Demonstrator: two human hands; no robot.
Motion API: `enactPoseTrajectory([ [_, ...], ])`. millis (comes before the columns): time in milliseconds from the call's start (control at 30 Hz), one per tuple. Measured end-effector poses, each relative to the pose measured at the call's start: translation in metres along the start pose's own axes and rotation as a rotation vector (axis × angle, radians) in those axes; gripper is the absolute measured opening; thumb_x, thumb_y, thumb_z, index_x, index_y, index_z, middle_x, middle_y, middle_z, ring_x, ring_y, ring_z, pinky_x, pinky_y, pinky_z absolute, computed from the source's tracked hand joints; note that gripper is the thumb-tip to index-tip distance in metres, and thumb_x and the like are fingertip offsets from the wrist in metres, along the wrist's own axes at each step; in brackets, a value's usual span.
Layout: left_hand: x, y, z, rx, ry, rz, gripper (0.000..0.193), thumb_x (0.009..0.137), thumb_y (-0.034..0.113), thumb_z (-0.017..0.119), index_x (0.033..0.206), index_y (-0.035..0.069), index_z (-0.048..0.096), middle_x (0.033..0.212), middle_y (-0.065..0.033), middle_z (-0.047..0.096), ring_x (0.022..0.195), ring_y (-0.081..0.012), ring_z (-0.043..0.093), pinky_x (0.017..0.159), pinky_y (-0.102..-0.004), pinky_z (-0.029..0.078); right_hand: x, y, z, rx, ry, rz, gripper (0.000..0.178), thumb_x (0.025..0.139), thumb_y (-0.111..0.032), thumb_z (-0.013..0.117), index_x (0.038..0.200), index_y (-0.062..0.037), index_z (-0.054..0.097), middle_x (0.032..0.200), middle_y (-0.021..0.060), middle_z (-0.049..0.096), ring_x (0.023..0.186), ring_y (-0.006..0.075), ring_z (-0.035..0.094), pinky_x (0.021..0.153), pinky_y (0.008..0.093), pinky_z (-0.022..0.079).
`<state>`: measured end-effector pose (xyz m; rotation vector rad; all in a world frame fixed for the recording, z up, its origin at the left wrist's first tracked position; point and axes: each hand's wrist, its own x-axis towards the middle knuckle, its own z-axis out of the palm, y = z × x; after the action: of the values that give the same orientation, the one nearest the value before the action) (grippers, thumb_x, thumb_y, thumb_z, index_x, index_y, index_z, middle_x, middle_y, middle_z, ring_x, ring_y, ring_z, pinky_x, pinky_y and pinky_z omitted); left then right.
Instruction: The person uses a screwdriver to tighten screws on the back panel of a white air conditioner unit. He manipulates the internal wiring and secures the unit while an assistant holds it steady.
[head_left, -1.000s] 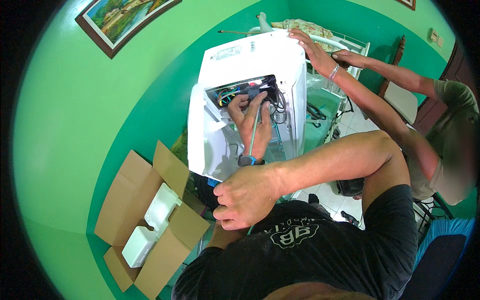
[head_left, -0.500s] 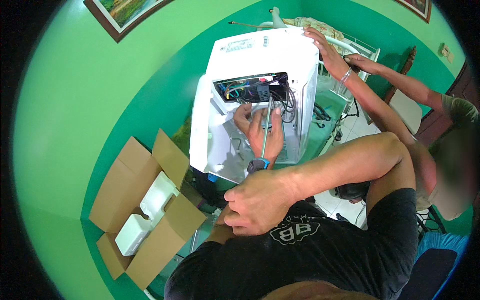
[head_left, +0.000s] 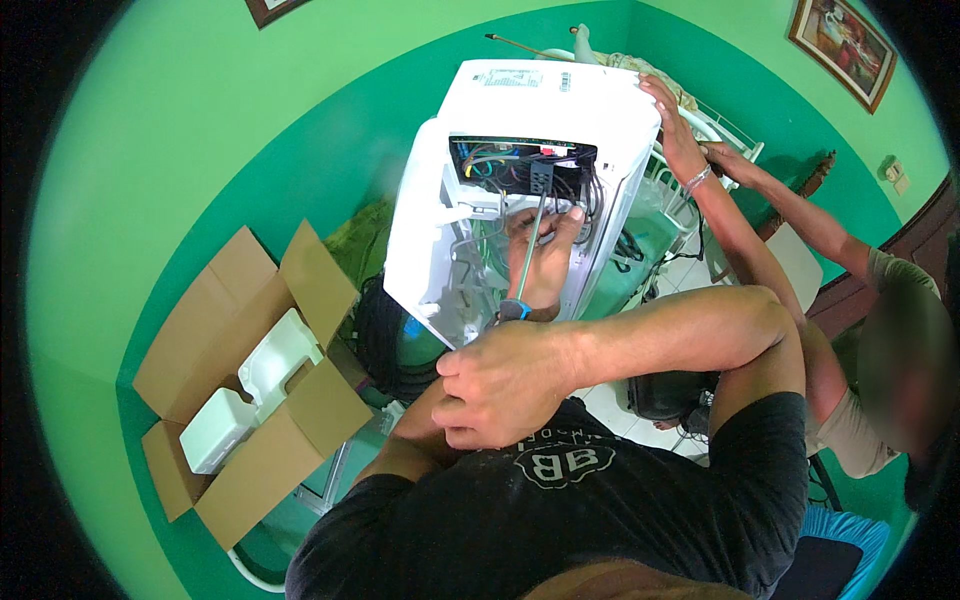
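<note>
A white appliance housing (head_left: 550, 100) is tilted in front of me, its open compartment showing colored wires and cables (head_left: 490, 165). My right hand (head_left: 505, 385) is closed in a fist around a screwdriver (head_left: 533, 245); its handle is mostly hidden. The long shaft points up to a dark bracket (head_left: 541, 180) at the lower edge of the compartment. Under my right arm, my left hand (head_left: 545, 265) reaches into the housing's lower cavity beside the shaft. Its fingers curl inward with the thumb apart, and whatever they grip is hidden.
Another person's hand (head_left: 675, 125) steadies the housing's top right corner. An open cardboard box (head_left: 290, 425) with white foam packing (head_left: 215, 430) stands at the left. Coiled black cable (head_left: 385, 330) lies between box and housing. Behind is a white metal frame (head_left: 735, 140).
The whole view has shifted, so the housing sits slightly further right and the box further left. My left fingers have curled deeper into the cavity. The screwdriver keeps its place at the bracket.
</note>
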<state>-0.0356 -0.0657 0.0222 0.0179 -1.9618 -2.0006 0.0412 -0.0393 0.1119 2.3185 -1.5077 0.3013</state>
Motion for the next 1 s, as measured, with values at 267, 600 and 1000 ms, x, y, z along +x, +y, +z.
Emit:
enactPoseTrajectory([
  [267,-0.004,-0.003,0.006,0.075,0.154,0.177,0.026,0.087,0.03,0.088,0.095,0.006,0.084,0.141,-0.0163,0.049,0.11,-0.0287,0.059,0.09,-0.04,0.052,-0.002,0.005,0.001,-0.027,-0.007,-0.015,0.017,0.087,-0.025,0.064,0.077,-0.0123,0.063,0.075,-0.0006,0.056,0.063,0.0163,0.06,0.065,0.0331,0.046],
  [600,0.01,-0.017,0.001,0.236,0.088,0.26,0.028,0.09,0.031,0.084,0.097,0.004,0.084,0.146,-0.0183,0.048,0.136,-0.0327,0.051,0.09,-0.0383,0.061,-0.002,0.006,0.003,-0.011,-0.009,-0.004,0.016,0.087,-0.025,0.065,0.078,-0.0111,0.064,0.073,-0.0009,0.055,0.062,0.0163,0.061,0.065,0.0339,0.047],
  [1000,0.01,-0.027,0.005,0.217,0.151,0.28,0.025,0.087,0.027,0.086,0.099,0.005,0.084,0.15,-0.0122,0.047,0.117,-0.0265,0.065,0.085,-0.0378,0.059,-0.008,0.008,0.0,0.076,-0.097,0.014,0.015,0.086,-0.025,0.067,0.083,-0.0106,0.066,0.078,0.0018,0.06,0.068,0.0203,0.068,0.067,0.0358,0.049],
])
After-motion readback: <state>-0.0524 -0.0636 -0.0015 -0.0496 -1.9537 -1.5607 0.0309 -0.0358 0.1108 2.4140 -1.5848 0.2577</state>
